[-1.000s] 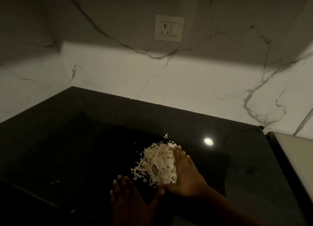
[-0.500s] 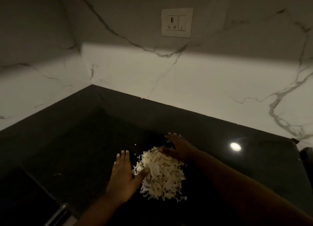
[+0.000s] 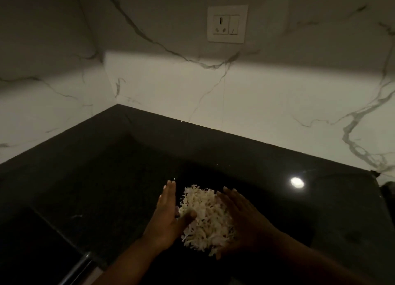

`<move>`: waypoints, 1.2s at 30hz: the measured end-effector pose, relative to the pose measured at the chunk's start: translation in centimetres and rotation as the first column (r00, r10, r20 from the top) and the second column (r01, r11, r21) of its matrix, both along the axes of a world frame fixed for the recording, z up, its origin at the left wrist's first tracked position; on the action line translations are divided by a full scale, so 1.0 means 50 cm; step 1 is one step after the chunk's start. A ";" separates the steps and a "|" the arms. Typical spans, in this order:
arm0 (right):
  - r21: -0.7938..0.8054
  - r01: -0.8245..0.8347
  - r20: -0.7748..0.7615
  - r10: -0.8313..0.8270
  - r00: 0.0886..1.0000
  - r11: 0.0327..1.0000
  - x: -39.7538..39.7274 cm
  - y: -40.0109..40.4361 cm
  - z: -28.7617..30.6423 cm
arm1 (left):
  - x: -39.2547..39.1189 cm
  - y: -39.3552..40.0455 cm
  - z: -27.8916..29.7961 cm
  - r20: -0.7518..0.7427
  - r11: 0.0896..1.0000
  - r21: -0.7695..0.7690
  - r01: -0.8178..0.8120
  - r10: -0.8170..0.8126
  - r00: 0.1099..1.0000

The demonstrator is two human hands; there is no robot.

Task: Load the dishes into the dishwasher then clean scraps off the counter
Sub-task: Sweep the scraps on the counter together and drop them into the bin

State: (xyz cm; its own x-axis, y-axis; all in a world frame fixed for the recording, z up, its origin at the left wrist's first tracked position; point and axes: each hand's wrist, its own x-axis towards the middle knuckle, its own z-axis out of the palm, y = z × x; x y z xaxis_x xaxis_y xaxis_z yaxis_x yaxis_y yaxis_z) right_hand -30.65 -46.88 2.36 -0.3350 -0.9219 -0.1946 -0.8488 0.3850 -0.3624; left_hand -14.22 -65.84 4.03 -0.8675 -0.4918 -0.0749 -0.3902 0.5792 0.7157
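**Scraps being corralled between two hands, lower centre of frame**

A pile of pale shredded scraps (image 3: 206, 218) lies on the dark tabletop (image 3: 267, 169), lower centre of the frame. It is flanked by the left hand (image 3: 168, 216) on its left side and the right hand (image 3: 241, 220) on its right. Both hands are flat, with fingers straight and held together, edges down against the pile; nothing is pinched. The left thumb is laid across the near left part of the heap.

For a clean gather, palm edges should be kept touching the tabletop so shreds are not passed over. Pressure should be applied evenly from both sides, then the pile scooped up. A few tiny stray bits (image 3: 217, 163) higher up, toward the wall, would likely need a second sweep. A socket (image 3: 227, 24) is seen at upper centre. The dishwasher is not in view.
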 end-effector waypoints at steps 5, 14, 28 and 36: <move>-0.016 0.127 -0.026 -0.128 0.991 0.992 0.041 -0.057 -0.013 | -0.070 0.052 -0.021 -0.032 0.995 0.096 0.024 -0.021 0.999; -0.168 0.275 0.247 -0.229 0.941 0.947 0.056 -0.061 0.024 | -0.045 0.022 0.019 -0.278 0.930 0.351 -0.112 0.217 0.936; 0.067 0.056 -0.205 -0.041 0.978 0.996 0.105 -0.153 -0.003 | 0.028 -0.003 -0.061 0.191 0.901 -0.360 0.242 -0.183 0.964; -0.146 0.100 -0.187 -0.127 0.974 0.984 0.126 -0.147 0.009 | 0.025 -0.004 -0.065 0.086 0.958 -0.249 0.145 -0.128 0.988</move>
State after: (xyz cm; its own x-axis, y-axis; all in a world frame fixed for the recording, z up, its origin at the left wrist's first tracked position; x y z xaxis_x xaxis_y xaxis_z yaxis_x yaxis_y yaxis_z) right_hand -24.37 -54.23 2.79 -0.4582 -0.8888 0.0087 -0.8617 0.4419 -0.2494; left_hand -12.95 -66.05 0.80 -0.9249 -0.3794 -0.0240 -0.3372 0.7895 0.5128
